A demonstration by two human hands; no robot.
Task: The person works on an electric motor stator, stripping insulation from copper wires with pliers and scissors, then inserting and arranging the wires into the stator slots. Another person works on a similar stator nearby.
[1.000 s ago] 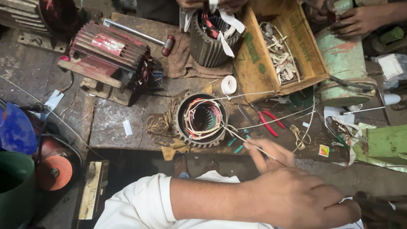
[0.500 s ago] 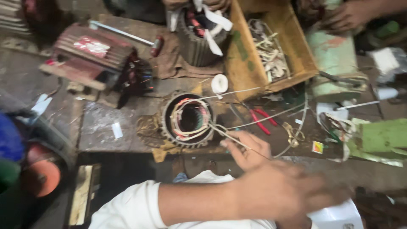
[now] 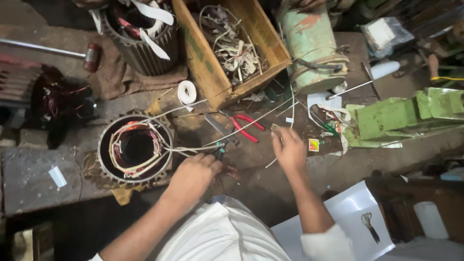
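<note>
A motor stator (image 3: 104, 159) with copper windings and white sleeved leads (image 3: 186, 150) lies on the dirty workbench (image 3: 43, 179). My left hand (image 3: 192, 176) sits just right of the stator. Its fingers are closed on the ends of those leads, beside a small teal-handled tool (image 3: 220, 151). My right hand (image 3: 290, 150) hovers over the bench with fingers apart and nothing clearly in it. Its fingertips are just right of the red-handled pliers (image 3: 246, 126) and near thin white strands (image 3: 261, 117) stretched across the bench.
A wooden box (image 3: 203, 58) of wire scraps stands at the back, with a second stator (image 3: 140, 41) to its left. Also here are a white tape roll (image 3: 186, 92), a hammer (image 3: 89, 55), a pale green cylinder (image 3: 311, 46), a green metal block (image 3: 396, 118) and a white sheet (image 3: 348, 212) with small scissors (image 3: 369, 226).
My left hand has drawn back from the right foreground to the stator's leads. My right hand now lies farther right, by the pliers. The camera's view has shifted.
</note>
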